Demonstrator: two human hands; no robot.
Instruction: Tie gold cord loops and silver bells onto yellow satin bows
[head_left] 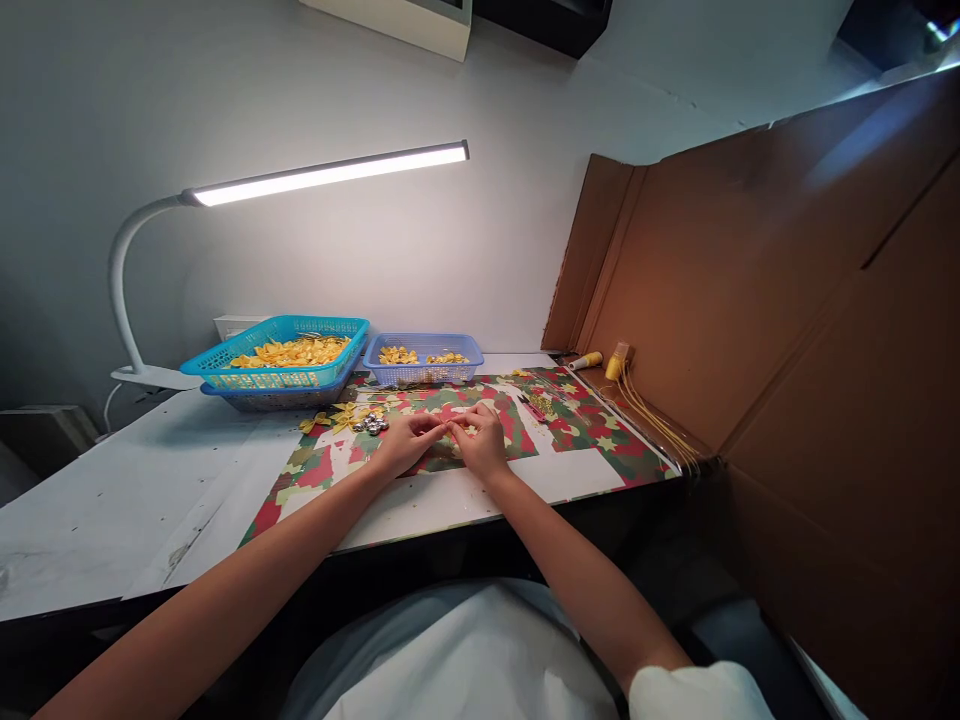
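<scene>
My left hand (409, 442) and my right hand (481, 438) meet over the patterned mat, fingertips pinched close together. Whatever they pinch is too small to make out. Just left of my left hand lies a small heap of silvery pieces (371, 424). Yellow ribbon-like pieces (345, 415) are scattered beside that heap. To the right of my right hand rests a tool with pink-red handles (534, 407), and a small pile of tiny golden bits (551, 404) is next to it.
A turquoise basket (262, 378) of yellow pieces stands back left, stacked on another. Beside it is a blue basket (424, 374). A lamp (330, 172) arches above. Cardboard (750, 270) walls the right side, near a yellow-capped tube (586, 361) and yellow strands (656, 410).
</scene>
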